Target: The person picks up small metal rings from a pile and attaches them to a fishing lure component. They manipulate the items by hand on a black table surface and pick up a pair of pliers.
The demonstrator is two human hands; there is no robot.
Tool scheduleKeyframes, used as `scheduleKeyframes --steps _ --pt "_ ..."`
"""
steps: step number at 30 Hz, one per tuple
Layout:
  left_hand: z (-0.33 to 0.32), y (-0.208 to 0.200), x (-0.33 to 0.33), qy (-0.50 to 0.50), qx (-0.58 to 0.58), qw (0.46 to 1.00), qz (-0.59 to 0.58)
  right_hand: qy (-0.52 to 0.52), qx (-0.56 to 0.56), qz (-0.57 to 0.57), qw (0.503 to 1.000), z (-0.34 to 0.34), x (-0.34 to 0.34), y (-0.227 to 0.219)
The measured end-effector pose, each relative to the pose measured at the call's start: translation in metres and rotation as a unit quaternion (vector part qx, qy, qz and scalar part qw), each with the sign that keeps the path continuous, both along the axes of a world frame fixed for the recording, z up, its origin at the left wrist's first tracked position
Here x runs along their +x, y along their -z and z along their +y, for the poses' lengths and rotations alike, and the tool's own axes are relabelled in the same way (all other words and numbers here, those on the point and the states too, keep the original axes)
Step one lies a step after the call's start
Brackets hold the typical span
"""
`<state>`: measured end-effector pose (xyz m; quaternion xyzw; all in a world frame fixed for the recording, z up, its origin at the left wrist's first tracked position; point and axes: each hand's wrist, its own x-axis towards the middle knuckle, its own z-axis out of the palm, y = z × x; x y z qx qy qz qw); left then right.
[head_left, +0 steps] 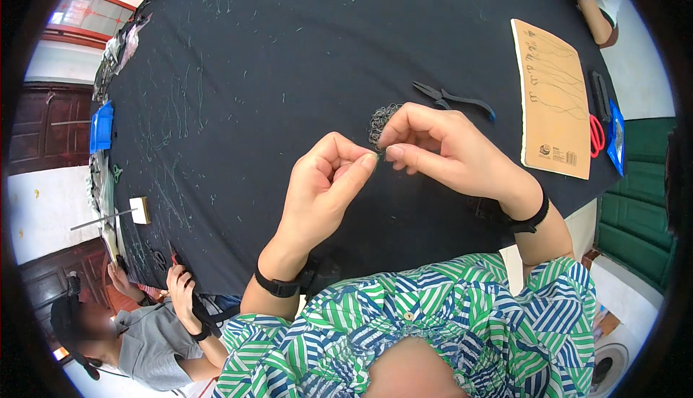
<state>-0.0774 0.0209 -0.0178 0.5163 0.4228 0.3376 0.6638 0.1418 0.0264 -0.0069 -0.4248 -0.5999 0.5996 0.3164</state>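
Over the black cloth, my left hand (pixel 321 189) pinches a thin green thread (pixel 379 157) between thumb and forefinger. Close against it, my right hand (pixel 444 149) has its thumb and curled fingers drawn together at the same spot; anything small between those fingertips is too fine to make out. Just beyond my fingertips lies a heap of small dark metal hooks or rings (pixel 380 121), partly covered by the right hand. Pliers with dark handles (pixel 455 100) rest on the cloth behind that hand, their jaws pointing left.
A brown card (pixel 552 134) with hooks and lines laid on it lies to the right, beside red-handled scissors (pixel 596 136) and a blue packet (pixel 616 138). Loose green threads (pixel 198 95) are strewn over the cloth's left. Blue trays (pixel 101 127) stand along the edge. Other people sit around the table.
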Motion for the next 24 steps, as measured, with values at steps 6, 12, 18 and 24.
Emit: scheduleKeyframes --steps 6,12,18,24 --pt "-0.0008 -0.0015 0.0017 -0.011 0.019 1.0 -0.005 0.0 0.117 -0.016 0.993 0.0012 -0.0032 0.0006" --pt "-0.001 -0.0016 0.0024 -0.006 0.023 1.0 0.001 0.005 0.216 -0.087 0.972 -0.001 -0.004 -0.0015" --pt "-0.0014 -0.0001 0.0012 0.004 0.03 0.999 0.023 0.019 0.205 -0.084 0.975 -0.0018 -0.0068 -0.0032" --pt "-0.0017 0.0 -0.0004 0.007 0.029 0.999 0.019 0.008 0.243 -0.09 0.966 -0.0017 -0.0066 -0.0016"
